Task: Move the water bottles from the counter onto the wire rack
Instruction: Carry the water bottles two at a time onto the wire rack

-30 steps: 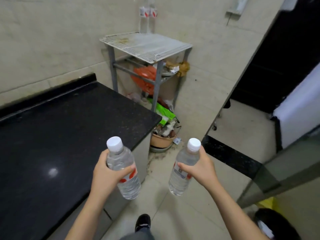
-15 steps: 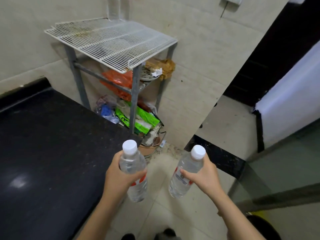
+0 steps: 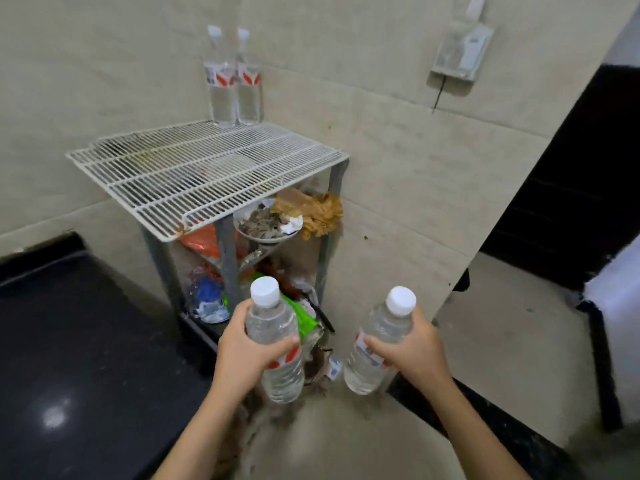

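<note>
My left hand (image 3: 242, 355) grips a clear water bottle (image 3: 277, 344) with a white cap and a red-and-white label, held upright. My right hand (image 3: 412, 351) grips a second such bottle (image 3: 377, 348), tilted slightly left. Both are held low in front of the white wire rack (image 3: 207, 174), below the level of its top shelf. Two more water bottles (image 3: 233, 81) stand side by side at the back of that shelf against the wall. The black counter (image 3: 79, 358) lies to my left.
Under the rack's top shelf sit a bowl of scraps (image 3: 268, 223), a brown rag (image 3: 318, 213), an orange bag (image 3: 202, 240) and green packets (image 3: 303, 317). A wall socket box (image 3: 460, 53) hangs upper right. A dark doorway (image 3: 571, 188) opens at the right.
I have come closer to the rack and the view has tilted up, so the two bottles on the shelf show in full. Both hands still hold their bottles.
</note>
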The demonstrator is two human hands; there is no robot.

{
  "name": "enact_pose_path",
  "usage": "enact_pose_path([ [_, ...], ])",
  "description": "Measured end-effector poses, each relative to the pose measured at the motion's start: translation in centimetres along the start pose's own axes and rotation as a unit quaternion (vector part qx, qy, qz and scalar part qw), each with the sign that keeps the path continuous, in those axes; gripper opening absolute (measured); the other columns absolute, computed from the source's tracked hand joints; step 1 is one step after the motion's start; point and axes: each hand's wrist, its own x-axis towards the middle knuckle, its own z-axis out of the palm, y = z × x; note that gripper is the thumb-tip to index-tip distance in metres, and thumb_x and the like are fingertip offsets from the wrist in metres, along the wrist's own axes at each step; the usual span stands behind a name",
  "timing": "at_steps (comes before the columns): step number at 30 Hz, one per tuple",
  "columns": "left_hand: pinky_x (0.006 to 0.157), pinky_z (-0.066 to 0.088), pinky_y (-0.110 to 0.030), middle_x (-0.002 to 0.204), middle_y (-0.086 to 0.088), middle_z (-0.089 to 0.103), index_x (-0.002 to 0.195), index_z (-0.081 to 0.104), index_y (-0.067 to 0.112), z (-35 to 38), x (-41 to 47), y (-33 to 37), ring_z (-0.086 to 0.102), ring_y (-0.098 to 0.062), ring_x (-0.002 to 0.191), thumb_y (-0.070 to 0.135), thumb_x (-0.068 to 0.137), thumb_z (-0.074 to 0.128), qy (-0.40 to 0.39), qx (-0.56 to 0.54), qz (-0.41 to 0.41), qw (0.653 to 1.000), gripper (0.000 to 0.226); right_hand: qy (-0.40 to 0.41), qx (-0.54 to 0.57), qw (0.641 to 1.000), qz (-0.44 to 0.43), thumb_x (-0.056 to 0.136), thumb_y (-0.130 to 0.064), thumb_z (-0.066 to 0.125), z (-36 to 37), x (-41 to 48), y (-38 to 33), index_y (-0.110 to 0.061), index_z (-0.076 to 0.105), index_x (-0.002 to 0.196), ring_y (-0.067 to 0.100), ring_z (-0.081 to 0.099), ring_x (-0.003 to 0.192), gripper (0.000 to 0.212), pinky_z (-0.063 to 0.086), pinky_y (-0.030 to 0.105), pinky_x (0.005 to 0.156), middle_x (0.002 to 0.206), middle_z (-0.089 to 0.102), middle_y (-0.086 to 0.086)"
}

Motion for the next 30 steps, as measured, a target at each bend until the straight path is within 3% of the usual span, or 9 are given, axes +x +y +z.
enact_pose_path([
  [2, 0.085, 0.050, -0.036, 0.101, 0.007, 0.066, 0.108, 0.056, 0.020, 2.1, 1.6, 2.3, 0.063, -0.013, 0.093, 0.046, 0.031, 0.077, 0.022, -0.014, 0.019, 0.999, 0.084, 0.002, 0.023, 0.999, -0.025, 0.049, -0.044, 0.077, -2.1, 3.5, -0.7, -0.039, 0.050, 0.096, 0.019, 0.065, 0.091, 0.054, 0.054, 0.044, 0.080, 0.096, 0.068, -0.006],
  [4, 0.084, 0.049, -0.033, 0.103, 0.007, 0.066, 0.105, 0.056, 0.027, 3.5, 3.2, 4.6, 0.063, -0.012, 0.095, 0.047, 0.032, 0.078, 0.036, -0.023, 0.041, 0.998, 0.079, -0.001, 0.045, 0.997, -0.059, 0.051, -0.040, 0.079, -4.0, 6.7, -2.0, -0.042, 0.047, 0.088, 0.020, 0.064, 0.092, 0.050, 0.053, 0.045, 0.083, 0.096, 0.067, -0.005],
  [9, 0.076, 0.049, -0.026, 0.101, 0.013, 0.066, 0.095, 0.055, 0.040, 4.6, 7.4, 10.5, 0.064, -0.002, 0.089, 0.047, 0.033, 0.077, 0.074, -0.017, 0.102, 0.992, 0.066, 0.031, 0.100, 0.983, -0.152, 0.048, -0.033, 0.084, -7.0, 12.9, -6.7, -0.037, 0.047, 0.095, 0.022, 0.064, 0.092, 0.060, 0.052, 0.045, 0.085, 0.091, 0.065, -0.007],
  [13, 0.073, 0.053, -0.029, 0.096, 0.005, 0.069, 0.091, 0.058, 0.034, 3.6, 11.5, 14.8, 0.068, -0.010, 0.085, 0.041, 0.030, 0.080, 0.115, -0.046, 0.149, 0.981, 0.065, 0.053, 0.169, 0.960, -0.216, 0.052, -0.018, 0.084, -7.9, 17.9, -10.9, -0.033, 0.049, 0.095, 0.017, 0.063, 0.086, 0.058, 0.052, 0.044, 0.086, 0.083, 0.058, -0.021],
  [16, 0.062, 0.052, -0.017, 0.094, 0.005, 0.069, 0.094, 0.059, 0.029, 2.5, 15.9, 17.5, 0.068, -0.007, 0.080, 0.022, 0.029, 0.088, 0.141, -0.069, 0.185, 0.970, 0.071, 0.058, 0.189, 0.943, -0.267, 0.051, -0.022, 0.086, -7.6, 21.8, -13.9, -0.026, 0.051, 0.103, 0.016, 0.062, 0.090, 0.063, 0.052, 0.041, 0.086, 0.088, 0.059, -0.019],
  [18, 0.060, 0.052, -0.014, 0.092, 0.006, 0.068, 0.094, 0.059, 0.025, 1.8, 19.2, 19.0, 0.067, -0.006, 0.079, 0.021, 0.035, 0.084, 0.156, -0.085, 0.195, 0.965, 0.065, 0.059, 0.185, 0.935, -0.297, 0.054, -0.022, 0.085, -6.9, 24.4, -15.9, -0.027, 0.050, 0.105, 0.018, 0.062, 0.094, 0.063, 0.051, 0.041, 0.087, 0.091, 0.059, -0.015],
  [22, 0.071, 0.049, -0.025, 0.097, 0.004, 0.065, 0.100, 0.056, 0.021, 0.5, 25.4, 20.4, 0.063, -0.014, 0.090, 0.016, 0.051, 0.079, 0.172, -0.104, 0.179, 0.963, 0.055, 0.054, 0.183, 0.928, -0.320, 0.054, -0.021, 0.083, -4.9, 30.0, -19.5, -0.034, 0.047, 0.093, 0.016, 0.061, 0.088, 0.054, 0.052, 0.039, 0.083, 0.085, 0.057, -0.021],
  [26, 0.071, 0.049, -0.029, 0.096, 0.002, 0.065, 0.104, 0.054, 0.018, -1.4, 30.8, 20.6, 0.063, -0.016, 0.089, 0.030, 0.039, 0.077, 0.195, -0.073, 0.159, 0.965, 0.070, 0.046, 0.168, 0.932, -0.319, 0.055, -0.025, 0.083, -1.8, 35.4, -21.4, -0.033, 0.047, 0.095, 0.019, 0.062, 0.090, 0.055, 0.052, 0.039, 0.083, 0.085, 0.059, -0.017],
  [30, 0.082, 0.051, -0.041, 0.101, -0.001, 0.064, 0.109, 0.051, 0.017, -2.7, 35.6, 20.2, 0.063, -0.021, 0.092, 0.033, 0.037, 0.078, 0.216, -0.046, 0.128, 0.967, 0.078, 0.016, 0.127, 0.945, -0.300, 0.058, -0.030, 0.081, 1.6, 40.0, -23.2, -0.027, 0.049, 0.103, 0.021, 0.061, 0.095, 0.056, 0.050, 0.038, 0.084, 0.096, 0.061, -0.005],
])
